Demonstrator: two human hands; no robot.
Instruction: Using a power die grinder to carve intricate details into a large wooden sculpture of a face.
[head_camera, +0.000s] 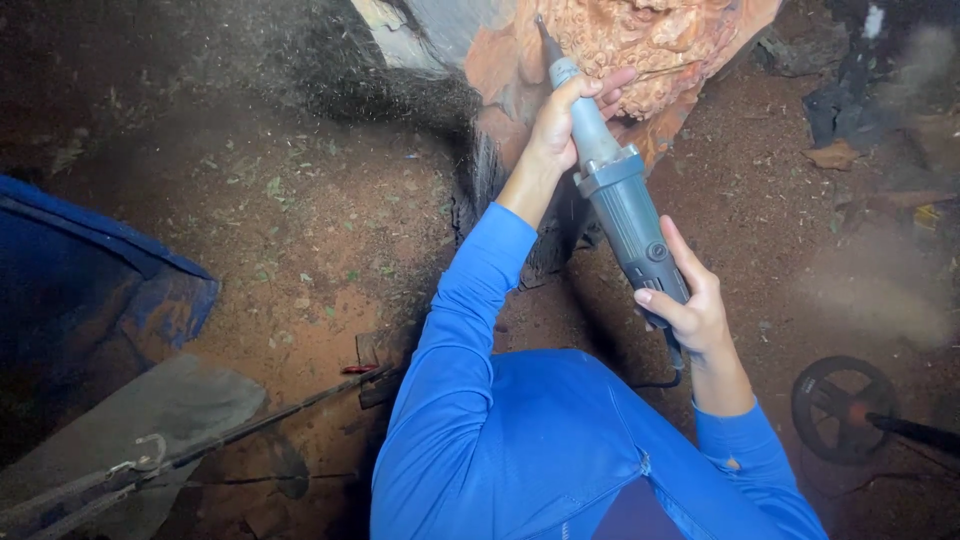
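We hold a grey die grinder (620, 195) slanting up across the middle of the view, its tip against a reddish carved wood block (640, 40) at the top. Our left hand (565, 115) grips the slim neck, fingers (600, 90) wrapped around it; our right hand (690, 305) clasps the thick rear body, fingers curled behind it and thumb along the side. Blue sleeves (460, 330) cover both arms. The earth floor (330, 230) is red-brown with sawdust. A blue tarp (90, 270) lies far left, a black wheel (840, 405) lower right.
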